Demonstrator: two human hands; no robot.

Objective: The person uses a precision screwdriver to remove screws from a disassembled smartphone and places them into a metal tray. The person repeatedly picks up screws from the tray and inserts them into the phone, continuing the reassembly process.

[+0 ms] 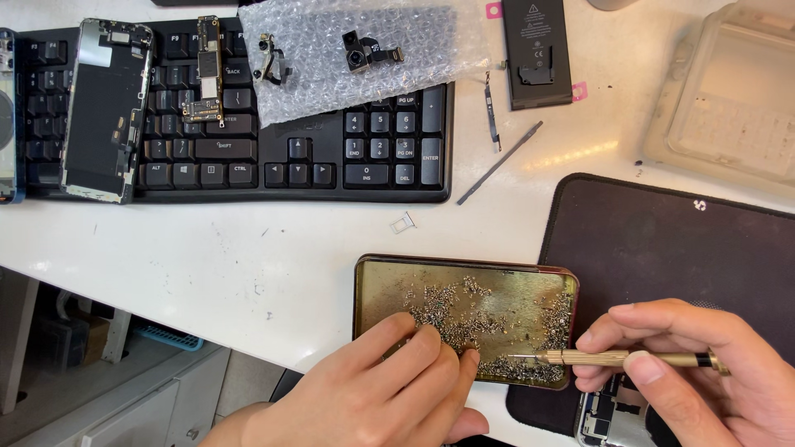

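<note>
My left hand [389, 385] rests on the near edge of a shallow brass-coloured tray [383, 285], fingertips touching a heap of tiny silver screws [489, 319] inside it. My right hand [700, 364] grips a slim gold screwdriver [629, 358] held level, its thin tip pointing left into the screws at the tray's right side. Under my right hand lies an opened phone body [609, 418] on a black mat [662, 248].
A black keyboard [356, 149] at the back carries a phone screen panel [103, 108], a circuit board [207, 70] and bubble wrap [364, 50] with camera modules. A phone battery [537, 50], metal spudger [499, 163], small SIM tray [403, 222] and a clear plastic tray [729, 108] lie on the white desk.
</note>
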